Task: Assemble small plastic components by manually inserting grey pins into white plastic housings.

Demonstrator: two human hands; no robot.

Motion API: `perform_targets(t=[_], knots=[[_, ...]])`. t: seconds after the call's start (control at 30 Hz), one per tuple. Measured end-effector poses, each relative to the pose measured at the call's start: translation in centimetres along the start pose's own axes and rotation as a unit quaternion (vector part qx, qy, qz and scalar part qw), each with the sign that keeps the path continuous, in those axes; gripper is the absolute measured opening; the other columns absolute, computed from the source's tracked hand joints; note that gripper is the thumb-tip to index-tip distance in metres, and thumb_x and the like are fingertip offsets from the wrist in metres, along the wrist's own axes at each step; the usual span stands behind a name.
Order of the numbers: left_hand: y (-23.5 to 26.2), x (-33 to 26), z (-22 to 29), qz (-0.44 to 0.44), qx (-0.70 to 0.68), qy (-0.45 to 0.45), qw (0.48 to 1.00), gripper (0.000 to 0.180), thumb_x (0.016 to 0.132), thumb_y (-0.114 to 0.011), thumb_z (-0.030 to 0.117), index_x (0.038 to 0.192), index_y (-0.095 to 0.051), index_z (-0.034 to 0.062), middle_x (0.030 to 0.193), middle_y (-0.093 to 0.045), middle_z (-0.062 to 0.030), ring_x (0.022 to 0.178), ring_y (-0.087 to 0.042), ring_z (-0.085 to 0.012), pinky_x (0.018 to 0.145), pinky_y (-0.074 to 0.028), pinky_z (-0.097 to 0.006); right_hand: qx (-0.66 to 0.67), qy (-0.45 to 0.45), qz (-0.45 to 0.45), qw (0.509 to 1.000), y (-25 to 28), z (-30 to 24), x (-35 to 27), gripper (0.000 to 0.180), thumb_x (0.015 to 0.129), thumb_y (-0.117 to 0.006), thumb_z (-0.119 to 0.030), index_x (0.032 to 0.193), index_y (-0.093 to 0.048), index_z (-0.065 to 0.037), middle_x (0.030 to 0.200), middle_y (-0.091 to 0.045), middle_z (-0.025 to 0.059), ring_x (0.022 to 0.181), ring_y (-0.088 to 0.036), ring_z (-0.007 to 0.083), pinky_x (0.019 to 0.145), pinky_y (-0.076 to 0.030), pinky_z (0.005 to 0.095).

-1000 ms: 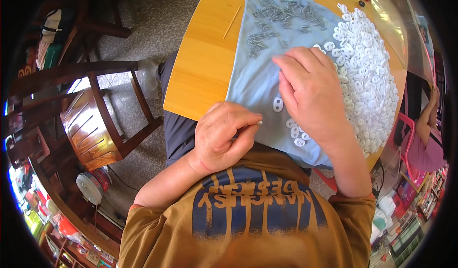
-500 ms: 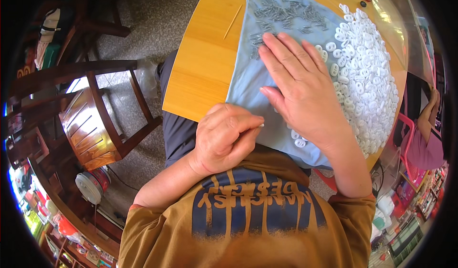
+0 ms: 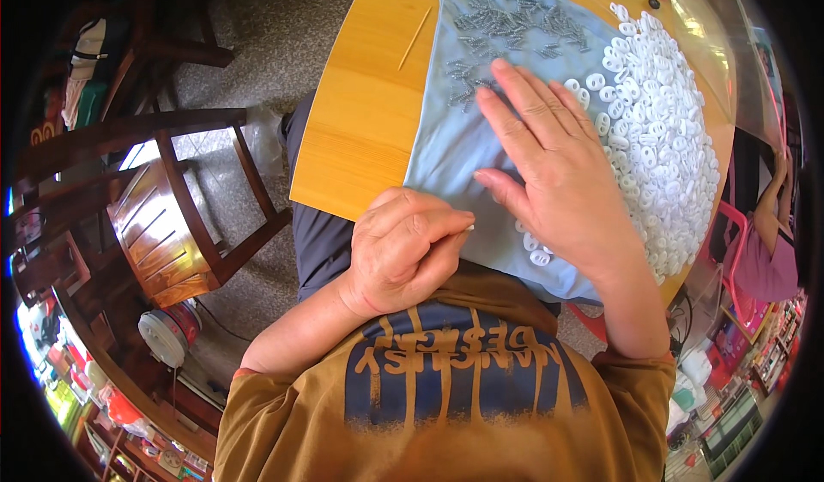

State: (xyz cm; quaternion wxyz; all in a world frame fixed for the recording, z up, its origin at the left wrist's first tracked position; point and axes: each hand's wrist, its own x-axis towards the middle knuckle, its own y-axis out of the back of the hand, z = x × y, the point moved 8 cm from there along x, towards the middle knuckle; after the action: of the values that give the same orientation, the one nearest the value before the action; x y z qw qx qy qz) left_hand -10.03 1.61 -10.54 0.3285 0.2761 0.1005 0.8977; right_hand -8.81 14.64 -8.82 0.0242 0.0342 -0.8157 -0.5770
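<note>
Two-holed white ovals (image 3: 661,143), coiled grey springs (image 3: 487,20), wrinkled cloth (image 3: 448,151)

Left hand (image 3: 403,246) pinching white piece (image 3: 470,226), right hand (image 3: 562,169) over blue cloth (image 3: 436,157), grey springs (image 3: 489,20) nearby

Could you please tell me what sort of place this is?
Probably a workspace in a home or small shop: a brown slatted wooden chair stands on a speckled grey floor, and a yellow wooden table bears a heap of small white two-holed plastic pieces.
</note>
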Motion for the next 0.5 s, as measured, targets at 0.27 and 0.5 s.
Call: perform_targets(t=[0.27, 0.5], knots=[[-0.1, 0.1, 0.0, 0.000, 0.001, -0.008, 1.000, 0.028, 0.060, -0.068, -0.007, 0.086, -0.063, 0.0032, 0.074, -0.060, -0.0062, 0.061, -0.057, -0.0202, 0.056, -0.044, -0.029, -0.014, -0.042, 0.024, 0.999, 1.1, 1.3, -0.9, 0.053, 0.073, -0.069, -0.020, 0.119, -0.051, 0.000, 0.130, -0.045, 0.0130, 0.118, -0.044, 0.0281, 0.103, -0.031, 0.0403], [-0.2, 0.2, 0.3, -0.013, 0.002, -0.017, 1.000, 0.029, 0.059, -0.063, -0.014, 0.084, -0.060, 0.0005, 0.073, -0.060, -0.0088, 0.061, -0.056, -0.0221, 0.054, -0.043, -0.030, -0.055, -0.042, -0.031, 0.997, 0.9, 1.4, -1.3, 0.051, 0.079, -0.063, -0.021, 0.124, -0.048, -0.002, 0.134, -0.045, 0.0096, 0.125, -0.038, 0.0293, 0.106, -0.024, 0.0442]])
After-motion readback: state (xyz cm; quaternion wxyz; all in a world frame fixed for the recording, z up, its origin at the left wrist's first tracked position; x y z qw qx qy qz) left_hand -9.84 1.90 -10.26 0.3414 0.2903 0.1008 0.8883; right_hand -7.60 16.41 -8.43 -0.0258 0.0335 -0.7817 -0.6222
